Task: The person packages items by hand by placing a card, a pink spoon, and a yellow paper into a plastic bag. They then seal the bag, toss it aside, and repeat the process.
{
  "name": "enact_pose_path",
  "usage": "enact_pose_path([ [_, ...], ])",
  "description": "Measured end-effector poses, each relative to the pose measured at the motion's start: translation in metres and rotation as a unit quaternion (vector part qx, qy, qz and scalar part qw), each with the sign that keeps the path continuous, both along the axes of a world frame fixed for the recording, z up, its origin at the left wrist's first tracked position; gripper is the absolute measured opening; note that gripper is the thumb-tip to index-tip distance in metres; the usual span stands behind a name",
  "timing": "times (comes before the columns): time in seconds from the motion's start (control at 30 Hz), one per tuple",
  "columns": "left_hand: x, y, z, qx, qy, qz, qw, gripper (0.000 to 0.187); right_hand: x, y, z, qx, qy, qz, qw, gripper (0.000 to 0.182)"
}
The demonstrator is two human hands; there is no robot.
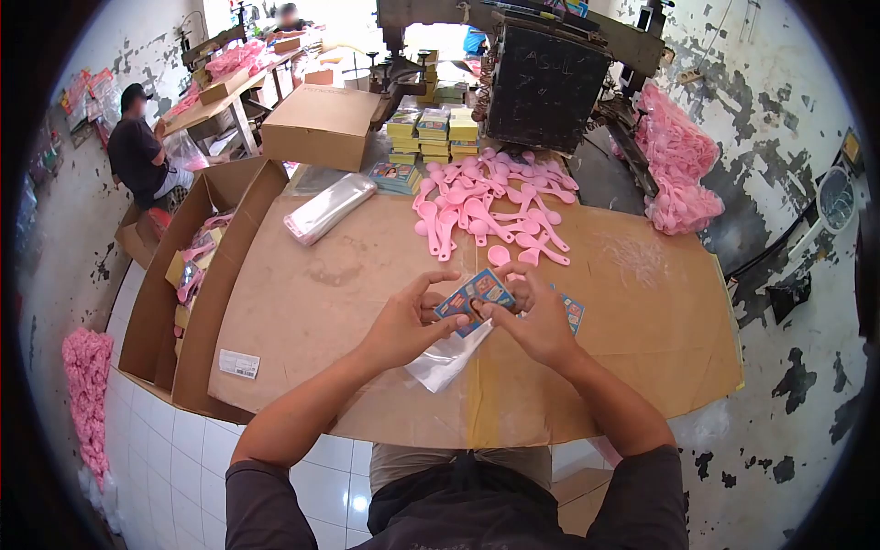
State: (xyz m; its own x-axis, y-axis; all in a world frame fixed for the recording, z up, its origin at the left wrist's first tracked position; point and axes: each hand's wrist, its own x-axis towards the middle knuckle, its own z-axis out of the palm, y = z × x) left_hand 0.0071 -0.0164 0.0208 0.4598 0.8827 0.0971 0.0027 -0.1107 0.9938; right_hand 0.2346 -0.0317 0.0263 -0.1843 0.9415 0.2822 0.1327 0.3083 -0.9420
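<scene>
Between my two hands is a small blue printed card point(490, 290), tilted, with colourful pictures on it. My left hand point(411, 316) grips its left end, fingers curled and thumb along the lower edge. At the other end my right hand point(536, 319) pinches it, thumb near the card's middle. Beneath the hands a clear plastic bag point(442, 367) lies on the cardboard tabletop point(367, 275). Another blue card point(572, 314) shows on the table, partly hidden behind my right hand. Just beyond, a heap of pink plastic scoops point(477, 209) spreads out.
A stack of clear bags point(330, 206) lies left of the scoops. Bundled cards point(433, 124) are piled behind them, beside a brown carton point(316, 124). An open cardboard box point(197, 275) stands along the left edge. A seated person point(142, 147) is at far left. Pink bagged scoops point(678, 156) hang right.
</scene>
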Motion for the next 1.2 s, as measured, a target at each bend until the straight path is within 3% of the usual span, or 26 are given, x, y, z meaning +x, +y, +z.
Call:
enact_pose_path([
  [0.07,-0.004,0.003,-0.002,-0.014,0.006,-0.021,1.000,0.057,0.005,0.002,0.000,0.001,0.019,-0.002,1.000,0.029],
  [0.17,-0.002,0.004,-0.006,-0.016,-0.026,-0.034,0.999,0.055,0.010,-0.002,-0.002,0.067,-0.161,0.013,0.985,0.034],
  [0.27,0.000,0.006,-0.018,-0.013,-0.056,-0.021,0.998,0.052,0.000,-0.009,0.006,0.067,-0.212,-0.012,0.975,0.034],
  [0.37,-0.003,0.004,-0.007,-0.048,-0.042,-0.020,0.998,0.047,0.001,0.000,-0.006,0.231,-0.289,0.064,0.927,0.038],
  [0.47,-0.002,0.007,-0.015,-0.017,-0.035,-0.002,0.999,0.042,0.007,0.010,-0.001,0.209,-0.332,0.079,0.916,0.038],
  [0.57,-0.002,0.007,-0.011,-0.058,-0.033,0.021,0.998,0.039,0.026,0.043,-0.006,0.188,-0.373,-0.111,0.902,0.034],
  [0.67,-0.003,0.006,-0.001,-0.053,-0.048,0.021,0.997,0.040,0.038,0.055,-0.009,0.218,-0.512,-0.156,0.816,0.028],
  [0.87,-0.006,0.010,-0.010,-0.050,-0.063,0.014,0.997,0.041,0.040,0.070,-0.027,0.199,-0.460,-0.163,0.850,0.021],
  [0.93,-0.005,0.011,-0.010,-0.042,-0.080,0.016,0.996,0.042,0.040,0.065,-0.012,0.130,-0.337,-0.082,0.929,0.022],
  [1.0,-0.005,0.010,-0.010,-0.042,-0.087,0.022,0.995,0.043,0.038,0.054,0.004,0.074,-0.240,0.007,0.968,0.023],
  [1.07,-0.005,0.010,-0.009,-0.044,-0.084,0.027,0.995,0.044,0.038,0.042,0.019,0.039,-0.175,0.095,0.979,0.026],
  [1.2,-0.005,0.010,-0.011,-0.041,-0.064,0.014,0.997,0.044,0.038,0.033,0.034,0.088,-0.193,0.088,0.973,0.025],
])
